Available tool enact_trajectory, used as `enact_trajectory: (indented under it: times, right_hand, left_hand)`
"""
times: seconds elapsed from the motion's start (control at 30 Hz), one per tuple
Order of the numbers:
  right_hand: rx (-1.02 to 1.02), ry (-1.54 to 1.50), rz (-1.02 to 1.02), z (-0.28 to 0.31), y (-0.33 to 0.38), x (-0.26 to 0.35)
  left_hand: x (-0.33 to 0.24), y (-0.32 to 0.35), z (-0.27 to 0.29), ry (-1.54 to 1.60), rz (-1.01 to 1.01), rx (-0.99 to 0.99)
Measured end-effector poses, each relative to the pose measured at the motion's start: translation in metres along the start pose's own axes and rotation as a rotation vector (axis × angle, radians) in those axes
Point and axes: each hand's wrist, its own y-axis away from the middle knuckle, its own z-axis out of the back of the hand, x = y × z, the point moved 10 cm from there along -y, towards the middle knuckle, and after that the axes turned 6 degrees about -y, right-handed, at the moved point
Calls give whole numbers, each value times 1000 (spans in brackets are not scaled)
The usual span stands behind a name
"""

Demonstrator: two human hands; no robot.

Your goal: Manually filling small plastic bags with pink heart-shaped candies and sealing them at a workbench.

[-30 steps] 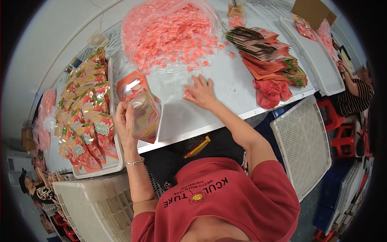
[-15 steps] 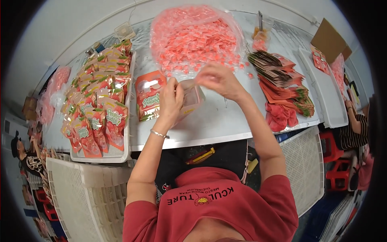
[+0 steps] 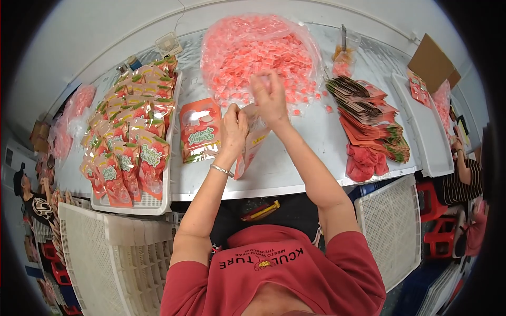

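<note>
Pouch (image 3: 252,145) btwn both hands

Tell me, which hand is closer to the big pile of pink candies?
The right hand. It is raised at the near edge of the pile of pink candies, above the pouch. The left hand grips the pouch lower down, farther from the pile.

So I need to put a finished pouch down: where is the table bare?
Bare tabletop lies between the pouch in the hands and the stack of flat pouches, below the candy heap. A thin strip runs along the near edge under the lying pouch. Crowded: the left tray of filled pouches and the heap.
</note>
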Motion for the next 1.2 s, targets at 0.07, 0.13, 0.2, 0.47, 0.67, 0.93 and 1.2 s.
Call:
enact_trajectory:
  times: [0.07, 0.13, 0.2, 0.47, 0.67, 0.93, 1.2]
  right_hand:
    - [21, 220, 126, -7, 11, 9]
    - [272, 991, 464, -40, 34, 22]
    - [222, 773, 462, -27, 34, 11]
    - [672, 1123, 336, -44, 66, 9]
    - [799, 1041, 382, -41, 86, 10]
    - [132, 638, -102, 110, -29, -113]
    - [147, 1269, 97, 86, 52, -172]
  left_hand:
    - [12, -5, 12, 59, -28, -103]
    - [14, -7, 14, 53, -40, -124]
    - [16, -9, 13, 53, -57, -136]
    - [19, -2, 22, 130, -48, -80]
    - [-27, 3, 46, -84, -219, -84]
    - [10, 15, 66, 158, -19, -47]
    - [22, 36, 72, 439, 141, 5]
